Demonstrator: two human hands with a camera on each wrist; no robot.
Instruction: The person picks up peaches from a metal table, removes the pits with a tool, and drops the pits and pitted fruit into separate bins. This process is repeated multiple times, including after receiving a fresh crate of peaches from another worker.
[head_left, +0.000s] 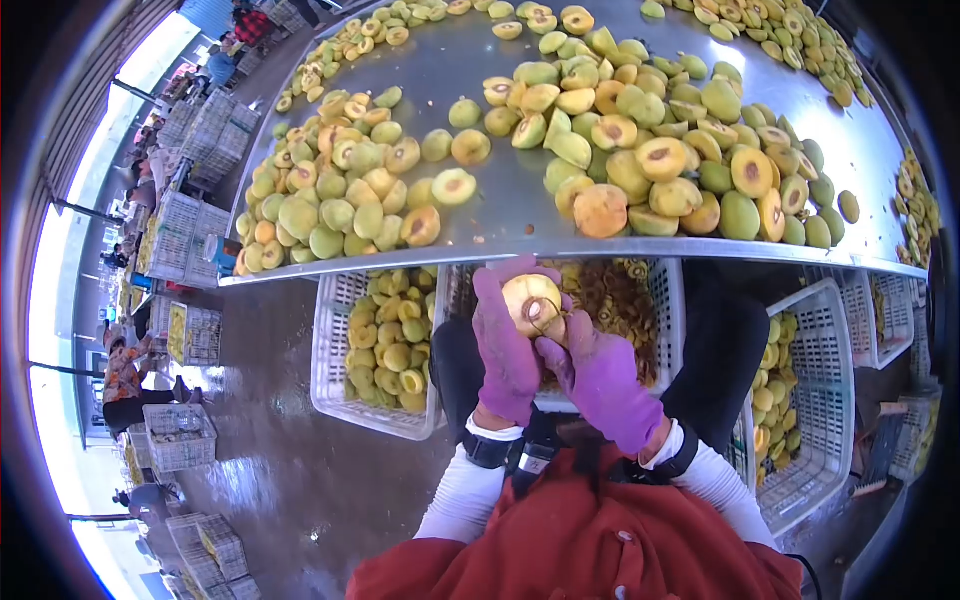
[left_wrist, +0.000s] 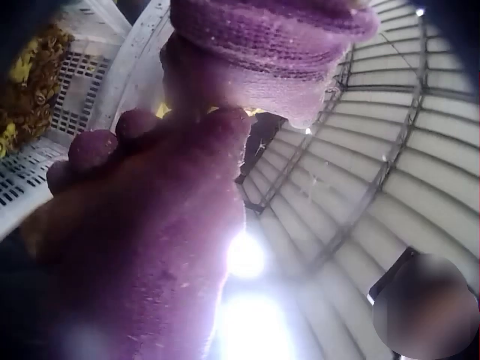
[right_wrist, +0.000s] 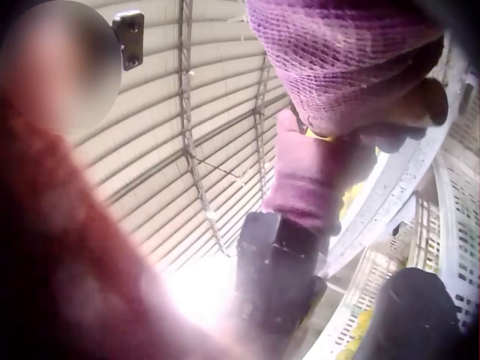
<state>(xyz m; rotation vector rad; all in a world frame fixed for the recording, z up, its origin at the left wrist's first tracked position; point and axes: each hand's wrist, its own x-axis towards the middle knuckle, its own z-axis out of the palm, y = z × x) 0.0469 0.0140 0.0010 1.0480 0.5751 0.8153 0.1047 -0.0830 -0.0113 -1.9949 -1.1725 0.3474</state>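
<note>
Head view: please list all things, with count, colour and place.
Held fruit: one, pale yellow, between hands
Other fruit: many, green to orange, table and crates
Table: one, silvery, ahead
Crates: many, whitish, around table
Scraps: uncountable, brownish, middle crate
Floor: one, brown, below
People: several, varied clothes, far left
Left hand: one, purple-gloved, holding fruit
Right hand: one, purple-gloved, at fruit
Sleeves: two, white, forearms
Garment: one, red, bottom
Legs: two, black-clad, centre

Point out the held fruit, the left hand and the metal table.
Held fruit (head_left: 526, 299): head view, the side facing the camera.
Left hand (head_left: 506, 355): head view, middle of the purple glove.
Metal table (head_left: 512, 192): head view, bare top between fruit piles.
</note>
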